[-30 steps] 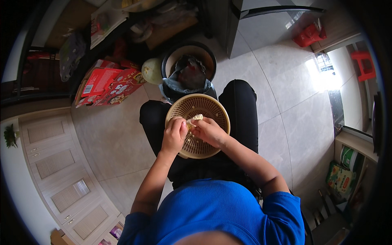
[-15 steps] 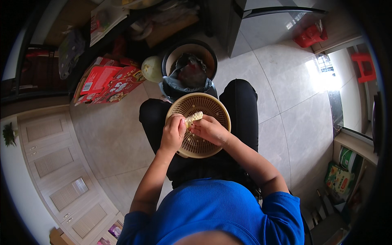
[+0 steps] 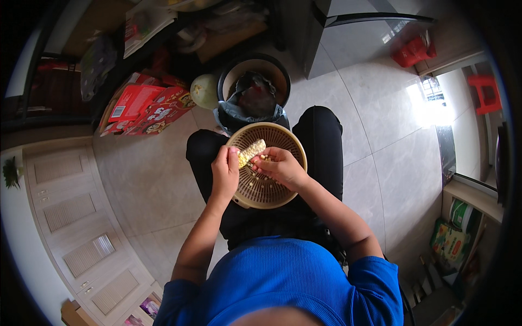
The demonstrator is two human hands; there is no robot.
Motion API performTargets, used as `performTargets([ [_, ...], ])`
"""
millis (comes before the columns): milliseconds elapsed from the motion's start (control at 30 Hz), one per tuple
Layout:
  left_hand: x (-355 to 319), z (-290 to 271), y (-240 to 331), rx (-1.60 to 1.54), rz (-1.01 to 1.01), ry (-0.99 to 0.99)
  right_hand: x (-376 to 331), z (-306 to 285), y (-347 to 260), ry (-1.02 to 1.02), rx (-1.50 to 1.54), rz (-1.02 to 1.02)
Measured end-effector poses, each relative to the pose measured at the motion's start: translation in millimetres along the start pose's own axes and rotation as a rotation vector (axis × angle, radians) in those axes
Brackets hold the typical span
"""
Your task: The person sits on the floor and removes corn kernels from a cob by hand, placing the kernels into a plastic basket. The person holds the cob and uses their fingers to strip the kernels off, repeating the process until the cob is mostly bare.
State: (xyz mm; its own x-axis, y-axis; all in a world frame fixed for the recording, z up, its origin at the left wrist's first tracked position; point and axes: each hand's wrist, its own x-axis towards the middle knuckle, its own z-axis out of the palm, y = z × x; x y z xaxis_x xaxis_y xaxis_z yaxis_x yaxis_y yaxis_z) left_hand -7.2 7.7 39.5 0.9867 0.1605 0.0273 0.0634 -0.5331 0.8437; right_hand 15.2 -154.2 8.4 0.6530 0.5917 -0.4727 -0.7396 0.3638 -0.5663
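Note:
A corn cob [image 3: 254, 151], mostly stripped and pale with some yellow kernels at its lower end, slants over a round tan plastic basket [image 3: 272, 206]. My left hand [image 3: 224, 169] is closed round the cob's lower left end. Just right of the cob, my right hand [image 3: 284, 169] has its fingers curled in, with loose corn kernels [image 3: 265, 157] at the fingertips. Several more kernels lie on the slatted bottom of the basket. The basket rests on my lap between my knees. My palms and part of the cob's grip end are hidden.
Beyond my knees stands a bin [image 3: 254, 60] with a dark bag draped over its rim. A pale round gourd [image 3: 204, 91] and red cardboard boxes [image 3: 155, 111] are left of it. A red bag [image 3: 413, 51] sits at the far right, near a red stool [image 3: 485, 93].
The cob's free end has tilted up and away. My right hand has come off the cob, and loose kernels now show at its fingers. More kernels lie in the basket.

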Motion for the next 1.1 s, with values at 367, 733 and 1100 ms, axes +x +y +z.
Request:
performTargets([
  [367,5,-36,-2,-0.432,-0.403,0.075,-27,11,0,-0.187,-1.665,-0.508],
  [733,-27,-78,-20,-0.804,-0.654,0.004,-52,-6,49,-0.502,-2.095,-0.624],
  [1100,-48,-112,-28,-0.893,-0.615,0.067,-30,27,-19,-0.297,-1.854,-0.714],
])
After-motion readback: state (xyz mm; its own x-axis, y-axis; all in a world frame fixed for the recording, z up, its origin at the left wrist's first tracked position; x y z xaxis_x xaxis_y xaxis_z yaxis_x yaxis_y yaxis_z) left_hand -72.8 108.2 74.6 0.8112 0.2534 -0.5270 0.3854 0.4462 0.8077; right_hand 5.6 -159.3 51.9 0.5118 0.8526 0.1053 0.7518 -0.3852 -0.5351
